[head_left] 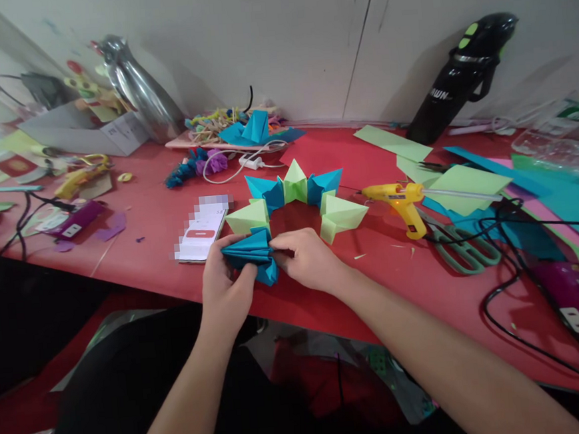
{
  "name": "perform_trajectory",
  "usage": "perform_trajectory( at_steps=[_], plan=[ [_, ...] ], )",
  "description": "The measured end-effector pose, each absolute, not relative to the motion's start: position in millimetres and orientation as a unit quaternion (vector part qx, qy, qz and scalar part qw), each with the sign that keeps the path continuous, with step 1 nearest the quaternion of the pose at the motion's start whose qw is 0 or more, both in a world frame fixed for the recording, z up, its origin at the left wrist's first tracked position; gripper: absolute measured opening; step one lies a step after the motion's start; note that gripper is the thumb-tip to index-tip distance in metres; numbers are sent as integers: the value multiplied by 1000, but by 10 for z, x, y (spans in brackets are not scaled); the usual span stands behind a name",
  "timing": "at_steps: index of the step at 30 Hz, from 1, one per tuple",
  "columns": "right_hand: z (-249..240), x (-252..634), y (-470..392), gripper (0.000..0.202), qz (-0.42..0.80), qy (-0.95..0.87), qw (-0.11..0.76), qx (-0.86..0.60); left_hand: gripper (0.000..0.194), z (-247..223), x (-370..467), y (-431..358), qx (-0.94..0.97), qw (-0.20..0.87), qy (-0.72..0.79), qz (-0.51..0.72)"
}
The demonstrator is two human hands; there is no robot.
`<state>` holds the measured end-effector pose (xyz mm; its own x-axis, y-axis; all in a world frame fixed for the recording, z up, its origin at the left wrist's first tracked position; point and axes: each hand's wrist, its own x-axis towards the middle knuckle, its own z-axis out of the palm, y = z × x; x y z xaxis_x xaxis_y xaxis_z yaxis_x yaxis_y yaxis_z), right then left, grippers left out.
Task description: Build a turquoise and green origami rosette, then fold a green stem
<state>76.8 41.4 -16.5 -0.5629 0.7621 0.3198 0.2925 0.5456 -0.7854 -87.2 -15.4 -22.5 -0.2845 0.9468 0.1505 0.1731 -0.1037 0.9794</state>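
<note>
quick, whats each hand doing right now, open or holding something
Left hand: holding the pleated blue paper piece between thumb and fingers.
Right hand: closed, pinching that piece's right edge.

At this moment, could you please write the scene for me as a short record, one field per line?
Left hand: holds a folded blue paper piece
Right hand: pinches the same piece at its edge
Beyond the hands: an arc of folded paper, three green pieces and two blue
Left of arc: phone
Right of arc: yellow glue gun, green-handled scissors
Surface: red tabletop
</note>
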Motion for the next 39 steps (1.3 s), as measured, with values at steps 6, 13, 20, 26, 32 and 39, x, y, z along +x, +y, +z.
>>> perform_trajectory(
  at_steps=[6,13,20,26,32,39],
  plan=[
    [-184,760,439,18,390,-795,339,-318,37,-236,-886,-162,485,349,574,559],
    [-213,773,446,24,377,-791,356,-325,35,-223,-848,-167,485,352,566,566],
    [-185,788,466,14,345,-806,338,-342,24,-207,-872,-150,477,325,600,554],
    [-222,833,482,10,354,-813,338,-315,16,-202,-908,-134,453,320,593,583],
    [-274,814,473,12,356,-803,345,-332,15,-190,-918,-132,428,345,582,599],
    [-286,821,488,20,328,-807,353,-340,12,-175,-897,-125,416,367,566,609]
  ],
)
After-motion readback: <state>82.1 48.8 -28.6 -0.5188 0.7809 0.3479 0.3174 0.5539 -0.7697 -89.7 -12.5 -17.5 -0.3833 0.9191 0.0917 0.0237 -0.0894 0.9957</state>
